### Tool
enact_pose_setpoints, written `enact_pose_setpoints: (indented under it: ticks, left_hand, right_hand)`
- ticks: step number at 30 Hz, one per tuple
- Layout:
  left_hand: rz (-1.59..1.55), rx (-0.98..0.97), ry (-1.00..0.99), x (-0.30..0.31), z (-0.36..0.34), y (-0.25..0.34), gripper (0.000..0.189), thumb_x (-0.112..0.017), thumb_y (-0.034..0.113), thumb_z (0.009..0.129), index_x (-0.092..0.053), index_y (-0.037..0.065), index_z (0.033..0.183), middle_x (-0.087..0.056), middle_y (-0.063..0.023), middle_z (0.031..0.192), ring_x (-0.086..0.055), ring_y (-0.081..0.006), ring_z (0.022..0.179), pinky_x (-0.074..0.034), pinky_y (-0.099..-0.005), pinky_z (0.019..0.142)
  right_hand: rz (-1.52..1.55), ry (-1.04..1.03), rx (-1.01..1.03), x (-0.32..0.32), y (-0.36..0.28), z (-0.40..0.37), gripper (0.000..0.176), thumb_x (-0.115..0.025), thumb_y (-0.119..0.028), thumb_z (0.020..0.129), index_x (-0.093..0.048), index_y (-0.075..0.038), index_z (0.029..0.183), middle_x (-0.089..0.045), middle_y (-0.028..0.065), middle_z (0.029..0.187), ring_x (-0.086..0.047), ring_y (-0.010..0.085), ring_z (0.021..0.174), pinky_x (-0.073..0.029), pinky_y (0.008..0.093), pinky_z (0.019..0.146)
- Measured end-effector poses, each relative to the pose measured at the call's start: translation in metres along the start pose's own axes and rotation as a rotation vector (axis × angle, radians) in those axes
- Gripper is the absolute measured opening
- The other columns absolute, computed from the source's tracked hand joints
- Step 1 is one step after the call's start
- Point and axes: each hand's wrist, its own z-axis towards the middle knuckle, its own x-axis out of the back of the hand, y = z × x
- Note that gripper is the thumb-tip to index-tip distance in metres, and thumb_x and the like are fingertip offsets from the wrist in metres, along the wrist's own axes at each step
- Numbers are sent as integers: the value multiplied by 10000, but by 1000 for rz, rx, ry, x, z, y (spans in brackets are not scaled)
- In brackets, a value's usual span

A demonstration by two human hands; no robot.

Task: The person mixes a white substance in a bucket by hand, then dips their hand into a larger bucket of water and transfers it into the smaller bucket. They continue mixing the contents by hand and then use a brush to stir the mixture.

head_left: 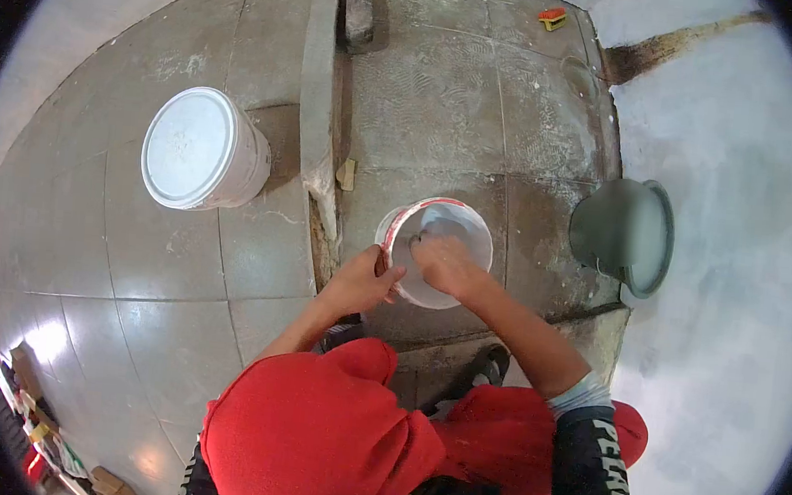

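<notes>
A white bucket [483, 236] with a red-marked rim stands on the tiled floor in front of me. My left hand [365, 280] grips its near left rim, thumb lying over the edge. Over the bucket's opening, my right hand [446, 263] reaches in with its fingers curled closed. What those fingers hold, if anything, I cannot make out. Pale grey-white material shows inside the bucket, partly covered by the right hand and forearm.
A lidded white pail [188, 147] stands to the left, beyond a raised ledge [318, 74]. At right, a grey-green bucket [602, 228] is by the wall. A yellow-and-red brush [552, 18] lies far back; a grey block [359, 7] lies beside the ledge.
</notes>
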Motion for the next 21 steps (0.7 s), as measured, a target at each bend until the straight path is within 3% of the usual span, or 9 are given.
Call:
enact_pose_setpoints:
  ticks: [3, 5, 11, 15, 17, 21]
  left_hand:
    - [-100, -7, -28, 0, 2, -3, 350, -592, 249, 977, -501, -85, 1027, -638, -156, 816, -700, -226, 691, -559, -338, 593]
    - [-126, -22, -17, 0, 2, -1, 341, -623, 247, 947, -520, -78, 962, -628, -133, 774, -684, -200, 665, -530, -325, 557]
    - [-143, 10, -13, 3, -2, 6, 345, -635, 229, 939, -526, -96, 965, -630, -135, 787, -674, -196, 650, -527, -319, 553]
    - [-154, 38, -34, -1, 2, -5, 340, -640, 218, 937, -522, -100, 967, -625, -140, 797, -670, -196, 662, -542, -322, 562]
    - [-200, 5, -5, -4, 5, -8, 332, -641, 208, 936, -517, -99, 958, -620, -148, 808, -673, -203, 687, -563, -329, 577]
    - [-199, 16, 17, -6, 5, -10, 326, -641, 201, 937, -517, -100, 959, -621, -151, 812, -674, -208, 710, -580, -335, 594]
  right_hand:
    - [-20, -150, 9, 3, -3, -6, 134, -584, -106, 781, -693, -32, 763, -685, 181, 865, -682, 355, 840, -540, 475, 704]
    - [-127, -287, 97, 9, -3, -10, 168, -587, -136, 809, -716, -29, 799, -695, 174, 893, -694, 342, 854, -551, 467, 732]
    - [-226, -454, 33, 56, -13, 3, 145, -609, -128, 786, -729, -49, 810, -703, 158, 910, -698, 324, 861, -566, 443, 753]
    - [-302, -295, 69, 44, -2, 8, 150, -588, -122, 813, -715, -71, 874, -690, 158, 953, -696, 324, 852, -566, 436, 729]
    - [-237, -66, 86, 40, 3, 5, 133, -605, -117, 790, -704, -29, 789, -693, 188, 890, -699, 313, 847, -563, 423, 701]
    - [-134, -201, -141, 21, 7, -3, 134, -613, -94, 770, -730, -30, 771, -695, 192, 791, -699, 359, 755, -551, 482, 695]
